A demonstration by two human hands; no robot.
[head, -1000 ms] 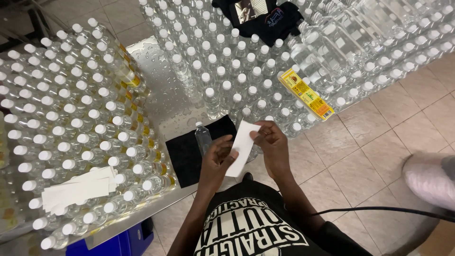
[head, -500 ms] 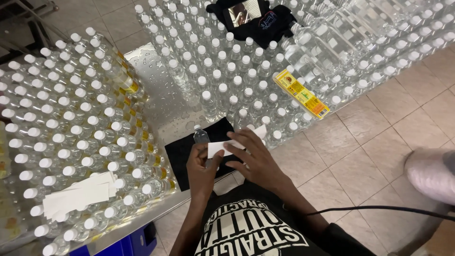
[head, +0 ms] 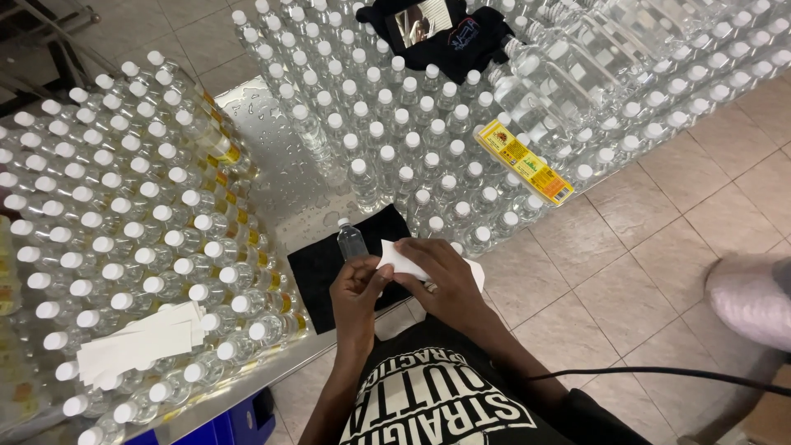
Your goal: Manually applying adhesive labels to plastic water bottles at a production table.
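We note the white label strip [head: 401, 260] has dropped: a second ago it stood upright between both hands, above the black mat [head: 329, 272]; half a second ago it lay crosswise. Now it sits lower, mostly covered, only one end showing.

Our right hand [head: 437, 284] has moved from the strip's upper edge to lie flat across it, fingers spread toward the left. Our left hand [head: 360, 290] has slid down and curled at the strip's left end, thumb touching it.

The single clear bottle [head: 352, 241] on the mat now stands uncovered above both hands.
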